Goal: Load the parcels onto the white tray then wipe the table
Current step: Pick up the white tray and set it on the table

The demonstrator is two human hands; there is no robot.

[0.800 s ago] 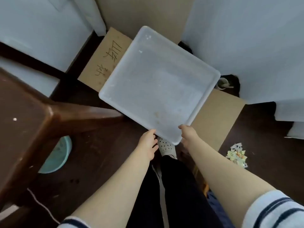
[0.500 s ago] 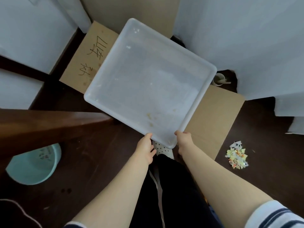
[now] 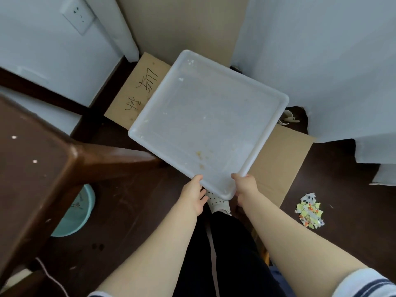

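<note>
Tray (image 3: 205, 116) hangs in the air, held by its near corner alone. The left hand (image 3: 192, 196) and right hand (image 3: 246, 187) each grip one side of that corner, thumb on the rim. The left fingers curl underneath; the right fingers are hidden below. The tray is held out over flat cardboard (image 3: 278, 163) on the floor, just right of the counter (image 3: 32, 168) corner and not on it. No parcels show.

The step looks like carrying the tray over to the counter. A corner grip leaves the whole sheet levered out ahead, so it will likely droop and twist. Sliding the hands apart along the two adjoining rims should level it before it is set down flat, well in from the counter's edge.

The tray is thin, milky plastic, squarish with rounded corners and a low lip. Its smooth floor is scuffed and dotted with yellowish crumbs. The counter is dark brown and glossy, speckled with pale bits. The cardboard is matte with handwriting on it. A teal basin (image 3: 79, 213) sits under the counter.
</note>
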